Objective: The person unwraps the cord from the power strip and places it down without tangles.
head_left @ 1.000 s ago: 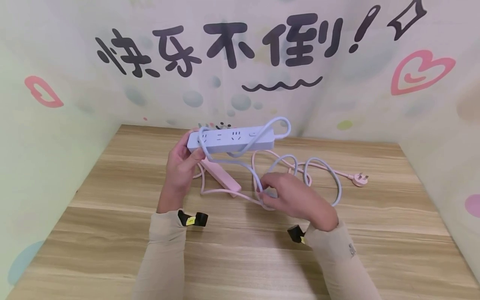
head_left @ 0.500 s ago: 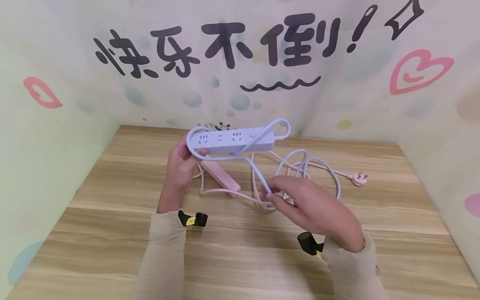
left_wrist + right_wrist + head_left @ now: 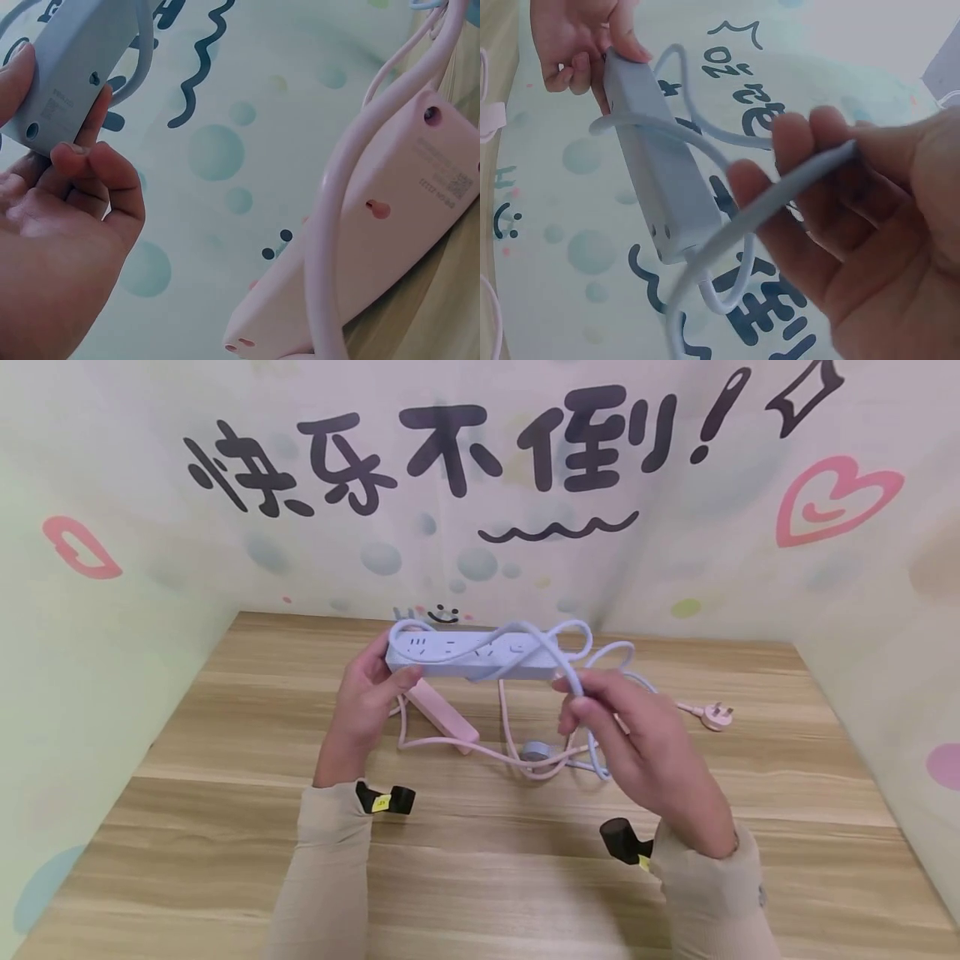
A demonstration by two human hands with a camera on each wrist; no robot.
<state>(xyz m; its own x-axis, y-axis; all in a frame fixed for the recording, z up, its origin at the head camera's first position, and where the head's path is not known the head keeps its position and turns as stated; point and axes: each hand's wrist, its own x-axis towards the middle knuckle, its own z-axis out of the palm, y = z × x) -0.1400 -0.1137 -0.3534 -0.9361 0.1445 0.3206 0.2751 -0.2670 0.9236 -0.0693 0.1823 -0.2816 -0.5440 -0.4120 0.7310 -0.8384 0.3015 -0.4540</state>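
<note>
My left hand (image 3: 362, 710) grips a light-blue power strip (image 3: 468, 669) by its left end, thumb in front, and holds it raised over the table. The strip's sockets face up toward the head view. Its blue cord (image 3: 558, 657) loops round the strip and crosses the sockets. At the strip's right end, my right hand (image 3: 652, 752) pinches this cord between thumb and fingers, as the right wrist view also shows with the cord (image 3: 759, 206) near the fingertips. The left wrist view shows the underside of the blue strip (image 3: 64, 82).
A pink power strip (image 3: 444, 712) lies on the wooden table (image 3: 465, 860) below the left hand. Its pink cord (image 3: 503, 718) curves rightward to a three-pin plug (image 3: 717, 716). The blue plug (image 3: 536, 750) rests among the cords. A printed cloth backdrop (image 3: 337, 560) stands behind.
My right hand has drawn the blue cord up and to the right, so it now runs across the strip's face. The strip has dipped slightly, and the blue plug has come into view.
</note>
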